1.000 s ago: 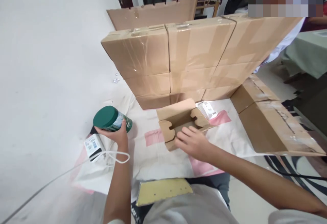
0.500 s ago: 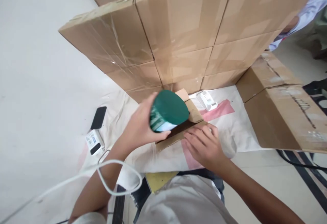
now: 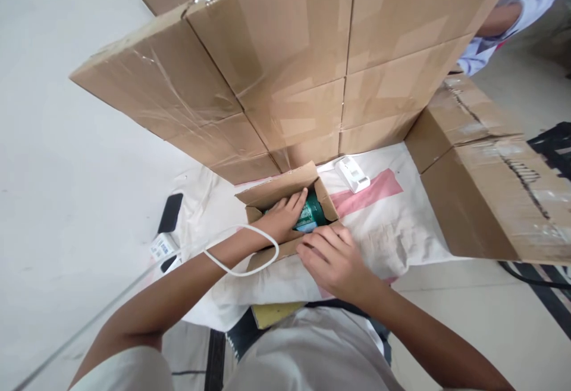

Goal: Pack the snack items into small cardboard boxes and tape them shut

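The green jar lies sideways inside the open brown box, its label facing up. The left hand's fingers spread over it; the right hand's fingers curl at the box's near flap.

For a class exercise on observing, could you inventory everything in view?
small carton: one, brown, on the cloth
container: one, green, inside the small carton
cardboard wall: one, brown, behind the small carton
large open box: one, brown, right
cloth: one, white with pink patches, beneath the small carton
white device: one, right of the small carton
labelled item: one, white, left
flat object: one, black, left
cable: white, looped over the left forearm
board: one, yellow, near the lap
co-worker's sleeve: one, pale, upper right
hands: two, left on the container, right at the carton's near edge
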Demonstrator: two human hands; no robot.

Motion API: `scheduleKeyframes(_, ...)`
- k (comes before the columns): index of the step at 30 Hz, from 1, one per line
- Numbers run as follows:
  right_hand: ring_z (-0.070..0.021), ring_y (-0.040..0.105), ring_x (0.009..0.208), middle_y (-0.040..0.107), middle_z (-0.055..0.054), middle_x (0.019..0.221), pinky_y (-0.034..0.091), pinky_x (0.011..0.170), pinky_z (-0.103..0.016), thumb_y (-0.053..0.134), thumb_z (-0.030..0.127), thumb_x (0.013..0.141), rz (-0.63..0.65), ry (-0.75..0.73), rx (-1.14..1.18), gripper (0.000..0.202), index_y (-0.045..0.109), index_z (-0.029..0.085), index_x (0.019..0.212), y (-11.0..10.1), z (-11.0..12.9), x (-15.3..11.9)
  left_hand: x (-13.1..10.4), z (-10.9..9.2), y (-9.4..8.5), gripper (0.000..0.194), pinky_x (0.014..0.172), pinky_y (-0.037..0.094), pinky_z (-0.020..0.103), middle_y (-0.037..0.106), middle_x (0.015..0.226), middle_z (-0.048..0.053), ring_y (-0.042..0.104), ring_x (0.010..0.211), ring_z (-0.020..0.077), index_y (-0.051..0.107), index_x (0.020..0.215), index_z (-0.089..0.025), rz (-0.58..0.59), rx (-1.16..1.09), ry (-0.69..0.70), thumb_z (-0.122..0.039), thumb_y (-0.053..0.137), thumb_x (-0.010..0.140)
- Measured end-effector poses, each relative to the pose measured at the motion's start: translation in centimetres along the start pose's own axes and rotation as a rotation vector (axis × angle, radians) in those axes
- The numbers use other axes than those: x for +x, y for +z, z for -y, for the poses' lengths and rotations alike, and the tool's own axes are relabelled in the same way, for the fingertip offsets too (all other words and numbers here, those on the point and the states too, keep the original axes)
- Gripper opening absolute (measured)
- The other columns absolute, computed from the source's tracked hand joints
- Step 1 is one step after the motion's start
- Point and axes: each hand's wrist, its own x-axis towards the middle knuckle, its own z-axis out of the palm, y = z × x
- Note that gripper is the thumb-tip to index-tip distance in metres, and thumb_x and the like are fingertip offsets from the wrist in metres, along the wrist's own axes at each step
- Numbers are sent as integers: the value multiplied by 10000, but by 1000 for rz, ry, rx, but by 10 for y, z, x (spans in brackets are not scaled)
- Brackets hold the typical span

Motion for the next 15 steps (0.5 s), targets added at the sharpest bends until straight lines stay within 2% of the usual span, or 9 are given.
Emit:
scheduleKeyframes(2,-199,608,861,713,-50,882,436,767,-379,639,148,936,40,15,33,57,687,177,926,-10,-6,2,-14,9,-8,745,1187,379,402,267,1690,170,335,1530,317,255,1624,-165,-61,-83,134,-413,562,992)
scheduleKeyframes(3,-197,601,839,708,-54,867,442,760,-375,637,180,948,69,30,52,66,691,173,912,-16,-13,5,-24,15,-13,597,1162,398,368,341,1660,147,379,1504,278,373,1572,-187,-101,-106,188,-403,495,1029)
scheduleKeyframes(4,-196,594,822,704,-58,853,446,753,-371,625,209,964,105,49,65,107,694,169,894,-22,-21,9,-36,22,-19,466,1117,427,353,484,1560,135,482,1417,250,500,1478,-196,-135,-102,217,-378,437,1054)
scheduleKeyframes(5,-197,588,812,701,-63,842,447,747,-369,601,231,984,158,65,73,159,697,167,875,-28,-32,16,-47,28,-24,372,1050,455,350,634,1377,114,595,1260,229,615,1335,-201,-151,-71,226,-343,403,1064)
scheduleKeyframes(6,-201,584,809,696,-66,826,445,740,-367,570,244,1004,228,76,82,215,699,170,849,-33,-43,24,-57,34,-27,327,979,467,351,717,1160,81,654,1080,210,685,1176,-208,-146,-27,229,-307,394,1064)
scheduleKeyframes(8,-209,584,812,678,-68,798,439,730,-363,515,252,1028,416,77,132,308,694,181,787,-38,-69,45,-72,43,-31,303,883,449,356,718,868,24,645,858,190,706,943,-222,-76,62,258,-264,424,1046)
scheduleKeyframes(12,-159,577,721,630,-51,839,443,674,-321,540,210,958,810,73,309,349,606,195,616,-28,-110,85,-80,48,-27,247,916,414,369,754,925,13,643,929,197,712,948,-251,0,107,369,-264,477,1026)
scheduleKeyframes(13,-156,576,716,616,-51,844,441,648,-315,588,215,912,876,69,297,331,584,197,581,-23,-115,91,-79,48,-25,244,936,407,379,763,952,17,645,958,205,713,962,-253,-4,126,383,-282,479,1028)
scheduleKeyframes(15,-165,575,727,586,-52,815,430,600,-312,700,232,785,861,61,182,308,551,203,517,-11,-121,95,-77,47,-22,264,953,397,406,767,947,31,645,970,226,709,930,-247,-18,177,394,-312,474,1029)
